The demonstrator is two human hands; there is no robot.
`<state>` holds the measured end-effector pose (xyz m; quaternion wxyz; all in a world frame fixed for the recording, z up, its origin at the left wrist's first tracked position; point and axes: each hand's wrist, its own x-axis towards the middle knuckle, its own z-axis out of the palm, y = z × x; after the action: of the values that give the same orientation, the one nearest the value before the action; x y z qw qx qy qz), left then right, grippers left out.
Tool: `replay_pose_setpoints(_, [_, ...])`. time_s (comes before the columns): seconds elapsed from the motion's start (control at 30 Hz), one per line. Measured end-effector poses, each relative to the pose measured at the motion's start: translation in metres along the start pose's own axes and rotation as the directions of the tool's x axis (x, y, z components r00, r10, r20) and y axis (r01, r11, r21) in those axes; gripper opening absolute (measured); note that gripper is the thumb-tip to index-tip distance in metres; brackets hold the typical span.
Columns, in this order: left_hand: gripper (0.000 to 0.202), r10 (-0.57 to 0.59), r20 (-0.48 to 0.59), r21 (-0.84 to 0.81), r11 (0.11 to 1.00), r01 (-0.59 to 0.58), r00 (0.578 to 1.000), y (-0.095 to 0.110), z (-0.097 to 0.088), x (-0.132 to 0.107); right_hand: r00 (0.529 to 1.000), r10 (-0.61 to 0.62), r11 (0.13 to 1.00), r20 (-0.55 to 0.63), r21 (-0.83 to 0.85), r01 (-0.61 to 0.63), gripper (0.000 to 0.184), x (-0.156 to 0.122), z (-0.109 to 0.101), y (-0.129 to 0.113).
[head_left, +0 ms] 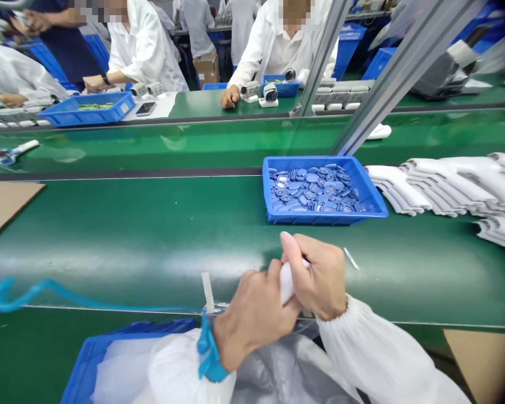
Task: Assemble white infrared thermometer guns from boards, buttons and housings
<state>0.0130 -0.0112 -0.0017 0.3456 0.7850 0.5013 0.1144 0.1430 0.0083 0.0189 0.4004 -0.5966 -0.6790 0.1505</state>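
My left hand [256, 306], with a blue band at its wrist, is closed around a smooth white plastic part [286, 282] near the front edge of the bench. Pressed against the same part from the right is my right hand [320, 272], fingers curled and thumb pointing up. Most of the part is hidden by the hands, so its full shape does not show. Just beyond them stands a blue bin [326, 217] filled with small blue oval pieces [311, 188].
Rows of white plastic shells [446, 185] lie right of the bin. A blue coiled cord [88, 303] runs to my left wrist. Left of my lap is a blue crate [82, 365] holding white bags. A metal post [387, 73] rises behind the bin. Co-workers sit across the line.
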Motion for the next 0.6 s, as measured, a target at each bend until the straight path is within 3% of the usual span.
replay_pose_setpoints(0.07, [0.028, -0.066, -0.007, -0.055, 0.996, 0.065, 0.998, -0.007, -0.021, -0.007, 0.989, 0.058, 0.998, 0.134, 0.024, -0.062, 0.054, 0.022, -0.010, 0.005])
replay_pose_setpoints(0.13, [0.025, -0.084, -0.039, -0.045, 0.996, 0.082, 0.996, -0.019, -0.044, -0.014, 0.972, 0.085, 0.993, 0.218, -0.098, -0.065, 0.051, 0.052, -0.021, 0.018])
replay_pose_setpoints(0.23, [0.029, 0.041, -0.177, 0.078, 0.997, -0.027, 0.983, -0.036, -0.067, -0.018, 0.944, 0.063, 0.919, 0.323, -0.387, 0.071, 0.030, 0.102, -0.026, 0.048])
replay_pose_setpoints(0.3, [0.039, 0.152, -0.227, 0.258, 0.962, -0.091, 0.962, -0.040, -0.069, -0.013, 0.903, 0.081, 0.878, 0.423, -0.459, 0.137, 0.018, 0.128, -0.020, 0.065])
replay_pose_setpoints(0.37, [0.031, 0.211, -0.163, 0.462, 0.880, -0.115, 0.964, -0.037, -0.065, -0.004, 0.854, 0.122, 0.850, 0.506, -0.498, 0.173, 0.022, 0.144, -0.009, 0.074])
replay_pose_setpoints(0.43, [0.018, 0.196, -0.072, 0.590, 0.799, -0.117, 0.978, -0.030, -0.059, 0.005, 0.818, 0.169, 0.813, 0.550, -0.547, 0.200, 0.026, 0.151, 0.002, 0.075])
replay_pose_setpoints(0.5, [0.012, 0.154, -0.047, 0.616, 0.782, -0.092, 0.987, -0.025, -0.056, 0.011, 0.808, 0.195, 0.787, 0.556, -0.581, 0.210, 0.028, 0.152, 0.008, 0.072])
replay_pose_setpoints(0.6, [0.014, 0.075, -0.167, 0.486, 0.874, 0.016, 0.983, -0.028, -0.062, 0.011, 0.823, 0.199, 0.787, 0.532, -0.587, 0.190, 0.031, 0.149, 0.008, 0.070])
